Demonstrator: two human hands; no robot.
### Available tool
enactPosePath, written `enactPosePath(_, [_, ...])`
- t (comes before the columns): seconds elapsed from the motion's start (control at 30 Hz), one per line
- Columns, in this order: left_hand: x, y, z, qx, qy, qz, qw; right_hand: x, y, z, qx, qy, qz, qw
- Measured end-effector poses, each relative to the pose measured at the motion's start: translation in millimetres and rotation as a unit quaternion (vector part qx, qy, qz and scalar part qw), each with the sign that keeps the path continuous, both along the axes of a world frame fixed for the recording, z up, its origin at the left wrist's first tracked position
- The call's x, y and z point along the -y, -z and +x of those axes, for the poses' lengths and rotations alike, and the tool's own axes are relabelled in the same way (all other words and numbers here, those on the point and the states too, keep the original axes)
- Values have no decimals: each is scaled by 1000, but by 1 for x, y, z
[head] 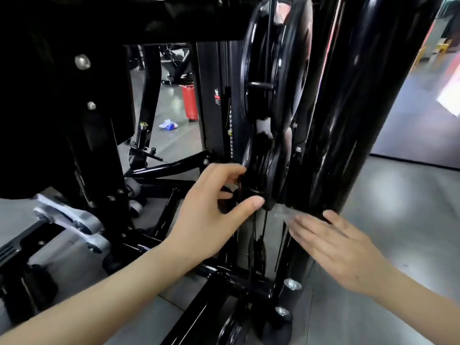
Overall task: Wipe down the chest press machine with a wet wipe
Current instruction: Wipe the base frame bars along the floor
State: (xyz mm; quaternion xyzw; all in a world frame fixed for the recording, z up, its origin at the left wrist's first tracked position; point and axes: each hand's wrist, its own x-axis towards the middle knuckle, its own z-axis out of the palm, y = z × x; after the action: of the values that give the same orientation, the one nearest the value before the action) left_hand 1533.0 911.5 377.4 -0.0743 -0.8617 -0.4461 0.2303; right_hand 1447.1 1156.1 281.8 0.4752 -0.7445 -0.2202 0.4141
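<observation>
Holding a small black wheel (258, 175) low on the chest press machine (57, 108), the left hand (211, 215) curls its fingers and thumb round the rim. The right hand (333, 247) is flat with straight fingers. It presses a pale, blurry wet wipe (286, 215) on the big shiny post (348, 120). A red can (190, 100) stands behind.

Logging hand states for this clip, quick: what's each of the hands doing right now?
Left hand: curled around the small black pulley, gripping it.
Right hand: open, fingers straight, on a blurred pale wipe against the column.
</observation>
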Motion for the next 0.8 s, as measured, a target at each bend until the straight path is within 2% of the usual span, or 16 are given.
enactPosePath(0.03, [-3,-4,-4,12,4,6,1000,-5,0,0,-18,8,41,999])
enactPosePath(0.07, [-5,-7,-8,19,1,12,1000,-7,-8,-2,-7,2,42,999])
enactPosePath(0.2, [-13,-15,-18,44,-14,49,998,-4,-71,-10,3,-53,-16,998])
enactPosePath(0.3, [-18,-21,-18,55,-17,74,996,-5,-82,-2,20,-27,-25,999])
enactPosePath(0.43, [-22,-17,-14,66,3,104,992,-13,-42,13,54,7,95,994])
enactPosePath(0.53, [-23,-15,-11,69,-1,93,993,-14,-54,14,48,-18,157,986])
enactPosePath(0.6, [-20,-18,-11,82,-15,103,991,-15,-92,9,44,-14,102,994])
enactPosePath(0.67, [-16,-20,-14,98,-21,114,988,-13,-140,2,0,-20,43,999])
enactPosePath(0.77, [-14,-28,-10,125,-26,109,986,-5,-185,14,176,-3,-6,984])
enactPosePath(0.8, [-14,-31,-9,132,-28,105,985,-2,-187,19,185,31,-25,982])
